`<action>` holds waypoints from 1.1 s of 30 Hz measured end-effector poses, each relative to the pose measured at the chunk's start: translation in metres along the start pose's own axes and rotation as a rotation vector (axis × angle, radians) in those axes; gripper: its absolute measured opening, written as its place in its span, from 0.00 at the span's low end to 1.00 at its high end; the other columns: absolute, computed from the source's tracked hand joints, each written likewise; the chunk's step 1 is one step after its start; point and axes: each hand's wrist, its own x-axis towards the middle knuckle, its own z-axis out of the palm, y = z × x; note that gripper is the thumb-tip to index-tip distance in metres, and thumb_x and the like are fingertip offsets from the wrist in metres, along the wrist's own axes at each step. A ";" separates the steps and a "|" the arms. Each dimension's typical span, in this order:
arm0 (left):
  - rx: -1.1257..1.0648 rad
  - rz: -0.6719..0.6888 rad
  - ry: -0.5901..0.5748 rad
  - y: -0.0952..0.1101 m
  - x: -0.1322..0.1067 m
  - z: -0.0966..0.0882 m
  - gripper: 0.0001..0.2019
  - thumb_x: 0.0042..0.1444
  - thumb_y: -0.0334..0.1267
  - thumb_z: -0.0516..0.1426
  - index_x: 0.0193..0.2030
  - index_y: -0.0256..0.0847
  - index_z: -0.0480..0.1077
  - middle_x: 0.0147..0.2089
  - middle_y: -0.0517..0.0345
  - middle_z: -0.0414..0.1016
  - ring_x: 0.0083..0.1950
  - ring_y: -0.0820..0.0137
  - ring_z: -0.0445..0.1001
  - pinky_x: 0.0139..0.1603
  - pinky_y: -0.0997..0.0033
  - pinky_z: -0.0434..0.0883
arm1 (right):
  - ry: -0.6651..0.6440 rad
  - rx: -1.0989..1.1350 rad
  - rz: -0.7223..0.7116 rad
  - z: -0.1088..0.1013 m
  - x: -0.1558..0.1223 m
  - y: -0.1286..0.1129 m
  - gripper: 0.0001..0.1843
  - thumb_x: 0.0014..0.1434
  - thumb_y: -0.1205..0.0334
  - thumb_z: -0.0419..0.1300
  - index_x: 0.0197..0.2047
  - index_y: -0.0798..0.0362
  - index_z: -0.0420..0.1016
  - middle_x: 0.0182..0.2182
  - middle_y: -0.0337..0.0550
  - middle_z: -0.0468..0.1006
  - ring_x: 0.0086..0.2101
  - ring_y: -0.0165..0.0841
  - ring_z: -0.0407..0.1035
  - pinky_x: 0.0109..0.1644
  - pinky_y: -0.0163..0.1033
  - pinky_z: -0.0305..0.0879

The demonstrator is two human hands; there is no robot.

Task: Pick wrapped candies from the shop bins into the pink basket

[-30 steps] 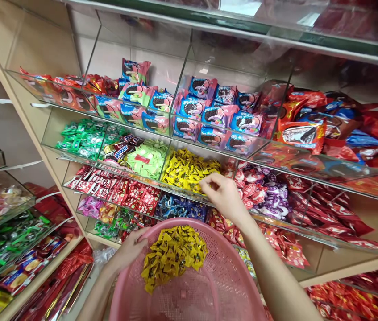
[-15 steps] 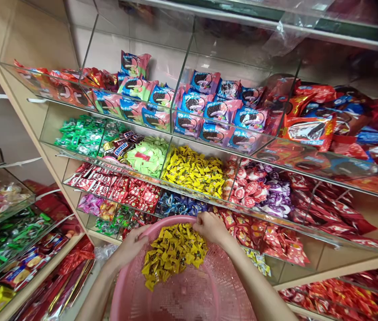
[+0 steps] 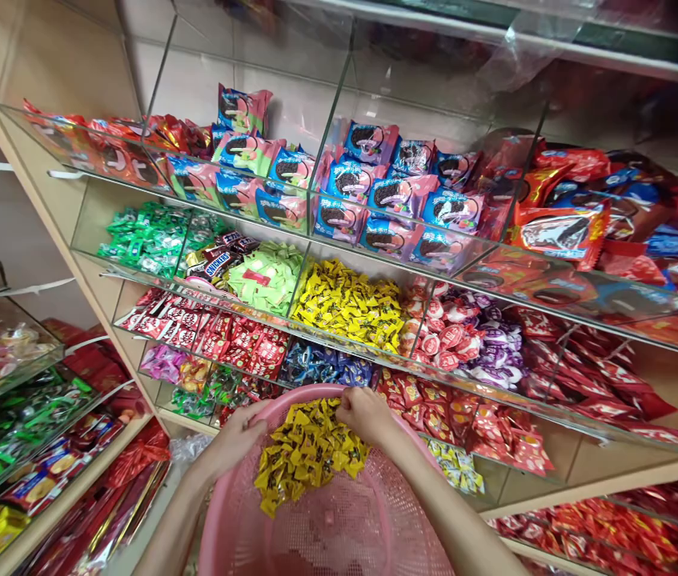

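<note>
A pink plastic basket [image 3: 236,512] with a mesh bottom is tilted in front of me. Yellow-wrapped candies [image 3: 306,456] lie heaped in its upper part. My left hand [image 3: 242,436] grips the basket's left rim, fingers over the edge and partly hidden. At the top right of the heap, my right hand [image 3: 367,414] has its fingers curled together against the candies, just inside the rim. Whatever is between those fingers is hidden. Just above the basket, a clear shelf bin holds a pile of similar yellow candies [image 3: 347,308].
Clear-fronted bins rise in tiers: cookie packs [image 3: 347,180] above, green-wrapped candies [image 3: 150,240] to the left, purple-wrapped candies [image 3: 500,348] to the right. A wooden side panel [image 3: 26,168] bounds the rack. Another rack with green packets [image 3: 20,432] stands at left.
My right hand has shifted slightly left and down, from the basket's rim to the edge of the candy heap. My left hand and the basket stay nearly in place.
</note>
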 end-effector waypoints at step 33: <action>-0.013 -0.019 0.075 -0.014 0.004 0.002 0.23 0.44 0.41 0.54 0.48 0.40 0.72 0.53 0.54 0.71 0.58 0.60 0.65 0.60 0.60 0.58 | 0.588 0.162 -0.098 -0.127 0.071 -0.017 0.11 0.54 0.57 0.57 0.41 0.51 0.69 0.33 0.43 0.74 0.34 0.34 0.67 0.35 0.36 0.57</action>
